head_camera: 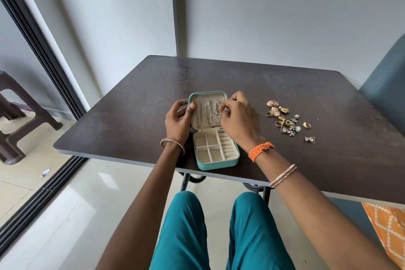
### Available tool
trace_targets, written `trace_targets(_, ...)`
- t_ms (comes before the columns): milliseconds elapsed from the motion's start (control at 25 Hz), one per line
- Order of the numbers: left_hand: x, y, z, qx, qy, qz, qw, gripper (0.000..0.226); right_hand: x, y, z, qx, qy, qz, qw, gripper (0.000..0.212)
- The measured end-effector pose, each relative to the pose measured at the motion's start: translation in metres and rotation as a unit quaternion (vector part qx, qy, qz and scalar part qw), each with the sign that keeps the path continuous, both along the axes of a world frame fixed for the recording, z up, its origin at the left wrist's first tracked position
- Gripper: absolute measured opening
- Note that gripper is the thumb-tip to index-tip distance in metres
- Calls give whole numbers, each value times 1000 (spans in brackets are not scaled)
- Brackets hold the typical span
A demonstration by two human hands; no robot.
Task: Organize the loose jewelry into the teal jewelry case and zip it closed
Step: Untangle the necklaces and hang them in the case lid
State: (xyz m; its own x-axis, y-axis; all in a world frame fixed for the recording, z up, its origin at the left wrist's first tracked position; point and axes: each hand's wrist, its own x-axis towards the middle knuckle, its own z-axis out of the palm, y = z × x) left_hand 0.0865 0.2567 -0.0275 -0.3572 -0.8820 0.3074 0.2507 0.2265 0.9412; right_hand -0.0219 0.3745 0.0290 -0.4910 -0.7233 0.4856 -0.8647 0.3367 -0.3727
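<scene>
Now the teal jewelry case (215,155) lies open on the table (131,116); left hand (178,121) grips its lid edge, right hand (238,116) fingers pinch a silver chain (217,114) in the lid, loose jewelry (285,121) lying near.

- Soft, even daylight; source looks to be the glass door (32,55) at left.
- Bright glare patches on the glossy floor tiles (72,199).
- Faint shadows under the table (306,94).
- Wide-angle bending at frame edges.
- Centre sharp; no motion blur.
</scene>
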Motion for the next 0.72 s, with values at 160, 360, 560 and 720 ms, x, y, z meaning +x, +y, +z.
trace_targets(160, 1, 0, 0, -5, -2, 1, 1000, 13, 4, -6, -7, 34, 48, -25, 998, 21)
trace_targets(360, 1, 1, 0, -4, 3, -1, 1000, 7, 6, -7, -15, 39, 117, -37, 992, 28)
trace_targets(560, 1, -1, -1, -2, -4, 4, 1000, 5, 3, -6, -17, 51, 134, -39, 989, 29)
trace_targets(720, 1, 0, -2, 6, -9, 7, 1000, 13, 4, -6, -20, 47, 172, -30, 984, 21)
